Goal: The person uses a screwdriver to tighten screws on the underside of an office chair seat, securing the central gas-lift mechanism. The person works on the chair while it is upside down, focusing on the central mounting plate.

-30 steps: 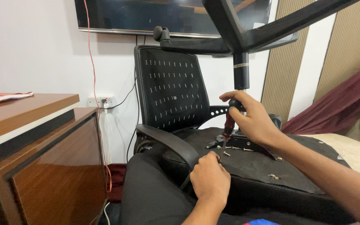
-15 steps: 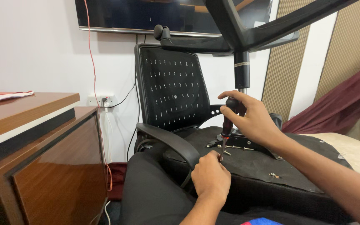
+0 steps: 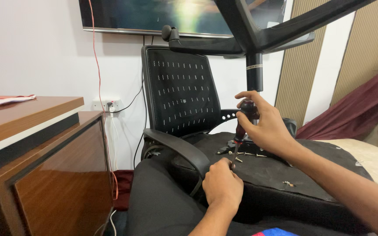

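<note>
An upturned black office chair lies before me, its seat underside [image 3: 281, 168] facing up and its wheeled base [image 3: 259, 35] overhead on the gas column [image 3: 254, 72]. My right hand [image 3: 263, 124] grips the dark red handle of a screwdriver [image 3: 243, 120], held nearly upright with its tip down on the seat underside near the metal mounting plate [image 3: 241, 150]. My left hand [image 3: 222, 185] rests on the seat's near edge, fingers curled at the screwdriver's tip; whether it holds a screw is hidden. Loose screws [image 3: 288, 183] lie on the underside.
A second black mesh-back chair [image 3: 180, 94] stands behind, its armrest [image 3: 176, 146] curving toward me. A wooden desk [image 3: 36, 144] fills the left. A wall-mounted screen [image 3: 154, 15], a socket [image 3: 108, 105] with cables and a maroon cloth [image 3: 355, 111] at right are behind.
My right hand has lifted the screwdriver handle slightly and turned it more upright. My left hand has moved a little up toward the tip. The chair has not moved.
</note>
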